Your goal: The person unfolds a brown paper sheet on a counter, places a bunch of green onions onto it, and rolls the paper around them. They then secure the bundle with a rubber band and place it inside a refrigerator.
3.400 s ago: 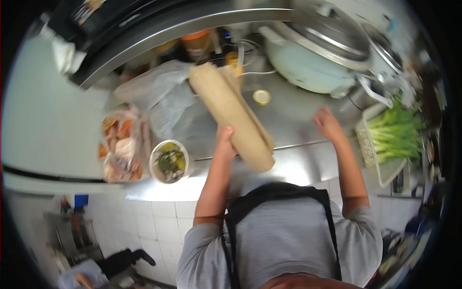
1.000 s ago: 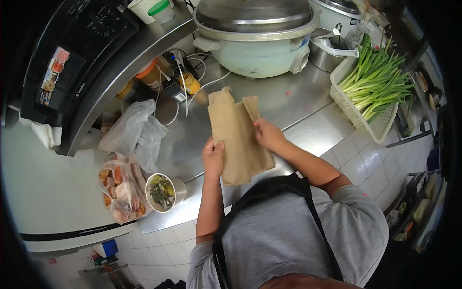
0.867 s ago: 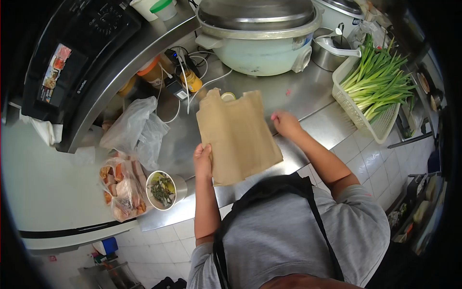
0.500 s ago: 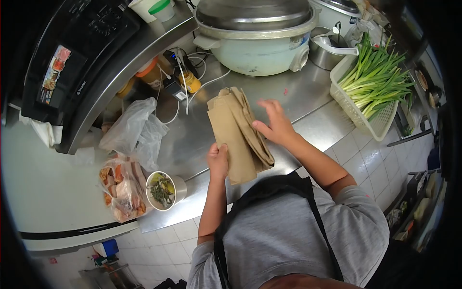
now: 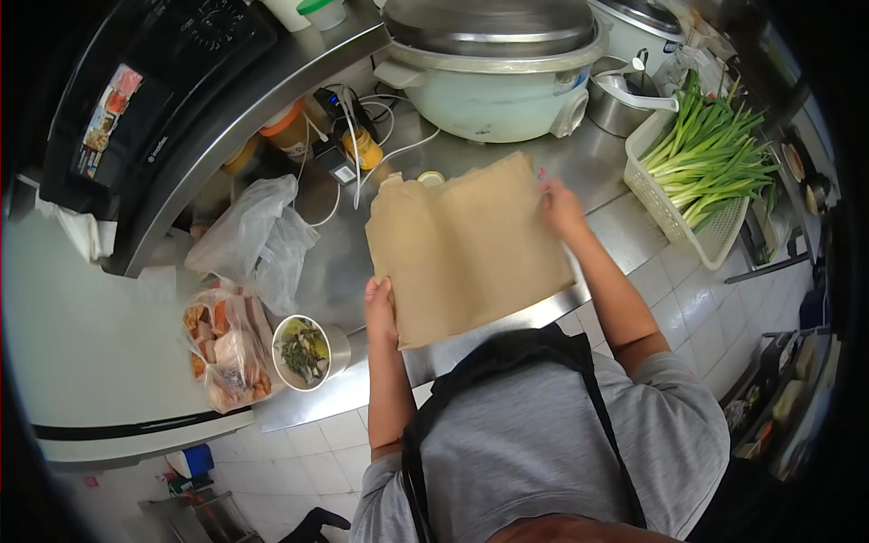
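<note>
A brown paper bag [image 5: 471,249] is spread out flat in front of me, with a crease down its middle and a ragged top left edge. My left hand [image 5: 380,308] is closed on its lower left edge, thumb on top. At the upper right edge, the curled fingers of my right hand [image 5: 563,210] grip the paper; part of them is hidden. Just past the bag's top edge, a small round lid [image 5: 431,178] shows on the steel counter [image 5: 339,262].
To the left are a clear bag of food [image 5: 226,353], a paper cup of greens [image 5: 303,355] and a crumpled plastic bag [image 5: 244,240]. A large lidded cooker [image 5: 493,90] stands behind. Green onions [image 5: 711,154] fill a basket [image 5: 674,213] at the right.
The folded brown paper bag has been opened out to the right. My right hand has moved right to its far edge, while my left hand has shifted slightly left.
</note>
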Motion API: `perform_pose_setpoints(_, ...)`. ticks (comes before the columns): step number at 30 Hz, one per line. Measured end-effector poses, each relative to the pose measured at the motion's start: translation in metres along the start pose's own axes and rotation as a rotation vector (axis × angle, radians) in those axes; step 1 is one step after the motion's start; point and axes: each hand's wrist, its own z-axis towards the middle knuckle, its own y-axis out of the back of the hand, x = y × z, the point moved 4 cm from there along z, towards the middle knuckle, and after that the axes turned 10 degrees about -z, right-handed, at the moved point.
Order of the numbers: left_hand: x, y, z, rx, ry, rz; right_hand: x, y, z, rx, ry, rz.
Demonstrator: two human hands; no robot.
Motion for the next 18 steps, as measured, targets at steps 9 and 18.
perform_pose_setpoints(9, 0.009, 0.045, 0.023, -0.021, 0.012, 0.167, 0.002, 0.089, 0.015, -0.296, 0.062, -0.047)
perform_pose_setpoints(18, 0.023, 0.037, 0.021, -0.082, -0.198, 0.347, -0.003, 0.062, -0.005, -0.135, 0.458, 0.105)
